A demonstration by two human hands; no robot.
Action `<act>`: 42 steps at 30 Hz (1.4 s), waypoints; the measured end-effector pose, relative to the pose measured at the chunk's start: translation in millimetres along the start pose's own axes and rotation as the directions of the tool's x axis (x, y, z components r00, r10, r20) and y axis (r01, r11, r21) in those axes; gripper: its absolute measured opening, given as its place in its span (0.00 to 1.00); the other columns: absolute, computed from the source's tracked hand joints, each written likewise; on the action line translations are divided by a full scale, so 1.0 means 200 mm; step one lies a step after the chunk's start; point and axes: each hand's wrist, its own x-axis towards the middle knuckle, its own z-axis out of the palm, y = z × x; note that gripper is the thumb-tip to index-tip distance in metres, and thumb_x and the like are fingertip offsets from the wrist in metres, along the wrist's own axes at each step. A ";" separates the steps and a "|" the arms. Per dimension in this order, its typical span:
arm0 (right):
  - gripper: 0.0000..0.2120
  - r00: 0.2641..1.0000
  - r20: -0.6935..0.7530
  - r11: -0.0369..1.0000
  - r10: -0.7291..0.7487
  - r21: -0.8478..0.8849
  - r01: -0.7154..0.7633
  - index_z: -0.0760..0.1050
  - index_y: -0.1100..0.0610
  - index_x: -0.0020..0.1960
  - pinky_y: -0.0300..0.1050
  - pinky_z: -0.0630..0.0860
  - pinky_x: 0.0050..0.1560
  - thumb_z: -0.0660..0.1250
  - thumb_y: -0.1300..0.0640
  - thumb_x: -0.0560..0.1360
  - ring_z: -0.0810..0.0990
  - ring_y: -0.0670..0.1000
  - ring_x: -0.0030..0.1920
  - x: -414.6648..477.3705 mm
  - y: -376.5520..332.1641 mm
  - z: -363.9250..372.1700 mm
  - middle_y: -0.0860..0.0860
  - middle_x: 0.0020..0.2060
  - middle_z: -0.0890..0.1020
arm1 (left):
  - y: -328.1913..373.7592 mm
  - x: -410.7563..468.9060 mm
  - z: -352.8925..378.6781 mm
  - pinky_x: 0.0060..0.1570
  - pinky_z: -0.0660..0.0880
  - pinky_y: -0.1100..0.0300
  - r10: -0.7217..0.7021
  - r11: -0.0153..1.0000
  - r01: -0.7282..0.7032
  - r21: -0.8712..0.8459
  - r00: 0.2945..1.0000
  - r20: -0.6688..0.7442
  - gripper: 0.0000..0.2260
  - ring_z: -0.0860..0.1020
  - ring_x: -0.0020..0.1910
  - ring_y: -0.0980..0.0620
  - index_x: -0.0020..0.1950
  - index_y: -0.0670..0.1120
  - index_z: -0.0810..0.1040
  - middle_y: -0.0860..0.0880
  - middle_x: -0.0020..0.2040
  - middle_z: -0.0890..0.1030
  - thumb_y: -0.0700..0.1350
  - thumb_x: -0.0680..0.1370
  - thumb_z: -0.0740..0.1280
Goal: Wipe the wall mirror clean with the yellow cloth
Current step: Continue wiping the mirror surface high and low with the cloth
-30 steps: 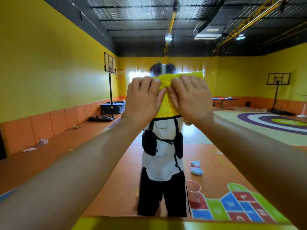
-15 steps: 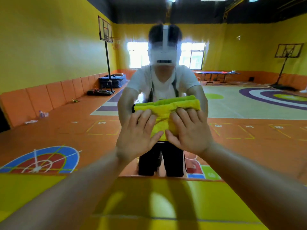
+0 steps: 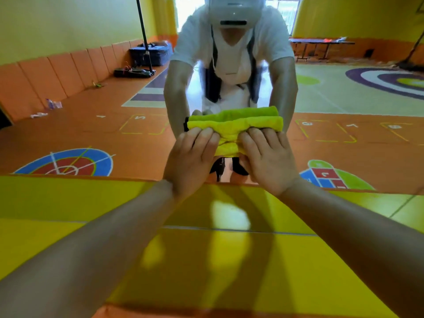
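Note:
The wall mirror fills the upper part of the head view and reflects a sports hall and a person bent forward. A folded yellow cloth lies flat against the glass near the mirror's lower edge. My left hand presses the cloth's left part with straight fingers. My right hand presses its right part the same way. The two hands sit side by side, and the cloth bunches between them. The cloth's reflection shows just above it.
Below the mirror's bottom edge runs yellow wall padding, with an orange strip at the very bottom. My two forearms reach in from the lower corners and cast shadows on the padding.
Both hands have slid the cloth down the mirror from head height to near its lower edge. The view has tilted downward with them.

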 end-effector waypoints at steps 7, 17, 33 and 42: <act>0.16 0.999 0.055 1.000 -0.003 0.012 0.003 0.75 0.59 0.64 0.54 0.71 0.46 0.72 0.56 0.79 0.77 0.59 0.46 -0.28 -0.17 0.03 0.56 0.54 0.81 | 0.09 -0.28 0.04 0.54 0.74 0.48 0.072 0.997 -0.071 -0.027 0.997 0.038 0.15 0.73 0.56 0.41 0.62 0.40 0.76 0.42 0.57 0.80 0.41 0.77 0.73; 0.10 0.965 0.243 0.990 -0.093 0.124 0.064 0.78 0.61 0.60 0.55 0.74 0.41 0.61 0.60 0.83 0.77 0.59 0.44 -1.04 -0.57 0.28 0.55 0.47 0.79 | 0.38 -1.10 0.28 0.40 0.75 0.50 0.138 0.985 -0.104 -0.136 0.952 0.274 0.13 0.77 0.47 0.43 0.58 0.43 0.75 0.45 0.49 0.79 0.41 0.77 0.73; 0.06 0.897 0.439 0.986 -0.041 0.164 -0.035 0.78 0.57 0.53 0.52 0.73 0.35 0.69 0.58 0.77 0.77 0.57 0.43 -1.27 -0.59 0.28 0.53 0.44 0.78 | 0.60 -1.22 0.40 0.45 0.80 0.45 0.182 0.964 -0.032 -0.265 0.808 0.561 0.09 0.75 0.56 0.38 0.56 0.42 0.68 0.41 0.54 0.76 0.39 0.78 0.65; 0.08 0.896 0.436 0.994 0.081 0.034 -0.106 0.75 0.53 0.55 0.56 0.68 0.47 0.71 0.55 0.78 0.75 0.59 0.47 -1.51 -0.22 0.16 0.55 0.47 0.75 | 1.03 -0.97 0.46 0.42 0.74 0.51 0.124 0.971 -0.051 -0.232 0.941 0.314 0.03 0.71 0.49 0.43 0.50 0.45 0.73 0.43 0.47 0.79 0.40 0.77 0.62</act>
